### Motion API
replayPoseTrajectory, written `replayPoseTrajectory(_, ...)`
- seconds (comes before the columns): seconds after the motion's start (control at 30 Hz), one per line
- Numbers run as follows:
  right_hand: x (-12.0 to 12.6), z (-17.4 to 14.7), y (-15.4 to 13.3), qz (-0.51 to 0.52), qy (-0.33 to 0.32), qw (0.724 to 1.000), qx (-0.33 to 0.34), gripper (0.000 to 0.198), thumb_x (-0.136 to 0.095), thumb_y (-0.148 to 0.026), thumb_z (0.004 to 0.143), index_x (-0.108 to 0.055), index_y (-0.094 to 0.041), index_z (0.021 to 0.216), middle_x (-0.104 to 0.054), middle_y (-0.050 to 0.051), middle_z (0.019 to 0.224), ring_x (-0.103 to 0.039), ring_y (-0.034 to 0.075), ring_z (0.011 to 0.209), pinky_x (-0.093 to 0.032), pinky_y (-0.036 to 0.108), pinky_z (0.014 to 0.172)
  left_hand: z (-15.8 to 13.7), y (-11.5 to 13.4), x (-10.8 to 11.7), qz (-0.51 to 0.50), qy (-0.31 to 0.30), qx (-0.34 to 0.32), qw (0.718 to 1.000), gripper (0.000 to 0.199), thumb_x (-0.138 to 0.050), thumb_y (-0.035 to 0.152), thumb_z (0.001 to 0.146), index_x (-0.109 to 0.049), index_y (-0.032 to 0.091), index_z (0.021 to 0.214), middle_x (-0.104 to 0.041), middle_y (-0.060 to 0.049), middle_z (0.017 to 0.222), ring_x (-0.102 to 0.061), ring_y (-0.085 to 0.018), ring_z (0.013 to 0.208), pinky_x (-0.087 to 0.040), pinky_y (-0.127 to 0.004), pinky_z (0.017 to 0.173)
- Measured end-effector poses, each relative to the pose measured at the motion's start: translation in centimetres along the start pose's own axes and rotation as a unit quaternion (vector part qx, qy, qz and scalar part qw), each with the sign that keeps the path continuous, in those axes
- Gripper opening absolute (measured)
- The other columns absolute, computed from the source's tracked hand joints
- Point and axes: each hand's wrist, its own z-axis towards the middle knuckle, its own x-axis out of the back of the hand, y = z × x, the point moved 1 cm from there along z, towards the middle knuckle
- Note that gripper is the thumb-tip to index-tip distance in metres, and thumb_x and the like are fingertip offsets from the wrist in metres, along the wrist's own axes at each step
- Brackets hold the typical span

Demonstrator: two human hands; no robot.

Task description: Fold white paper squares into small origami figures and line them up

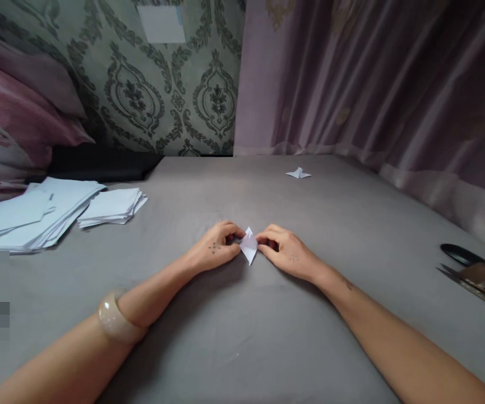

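A small white folded paper (249, 247), shaped like a diamond with pointed top and bottom, is held between my two hands over the grey cloth surface. My left hand (219, 245) pinches its left corner between thumb and fingers. At the opposite corner, my right hand (286, 249) has its thumb and fingers closed on the edge. The inner folds are too small to make out. Farther back on the right lies a finished-looking white folded paper shape (299, 173) with two spread points, apart from both hands.
Left of my hands are a stack of small white paper pieces (111, 206) and larger white sheets (36, 216). A black item (103, 161) and pink pillows (19, 112) lie behind. Scissors (473, 283) and a dark oval object (463, 254) are at the right. Curtains (351, 84) hang behind.
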Motion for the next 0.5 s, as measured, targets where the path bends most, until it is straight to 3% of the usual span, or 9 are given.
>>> replayPoseTrajectory(0.13,0.2,0.0,0.4,0.054,0.003,0.998,-0.038,0.027,-0.052,-0.015,0.08,-0.07,-0.02,0.099,-0.064,0.003,0.093,-0.056,0.011,0.07,-0.045,0.025,0.068,0.1,-0.7,0.3,-0.107,0.032,0.089,0.99,0.037,-0.045,0.014,0.065,-0.068,0.015,0.093,-0.062,-0.001,0.073,-0.05,-0.011,0.058,-0.037,-0.021,0.052)
replayPoseTrajectory(0.27,0.5,0.4,0.3,0.106,0.018,0.99,-0.09,0.029,-0.051,-0.014,0.077,-0.069,-0.018,0.099,-0.066,0.005,0.099,-0.06,0.013,0.078,-0.047,0.027,0.075,0.1,-1.0,0.7,-0.174,0.072,0.136,0.973,0.033,-0.047,0.018,0.068,-0.068,0.015,0.094,-0.065,-0.002,0.077,-0.052,-0.01,0.057,-0.036,-0.02,0.05)
replayPoseTrajectory(0.5,0.7,0.7,0.2,0.209,0.058,0.961,-0.172,0.029,-0.053,-0.017,0.074,-0.069,-0.016,0.098,-0.07,0.007,0.096,-0.063,0.016,0.088,-0.047,0.03,0.083,-0.4,0.3,0.4,-0.119,0.025,0.076,0.99,0.028,-0.053,0.021,0.071,-0.068,0.017,0.095,-0.06,0.001,0.071,-0.047,-0.01,0.055,-0.037,-0.02,0.051)
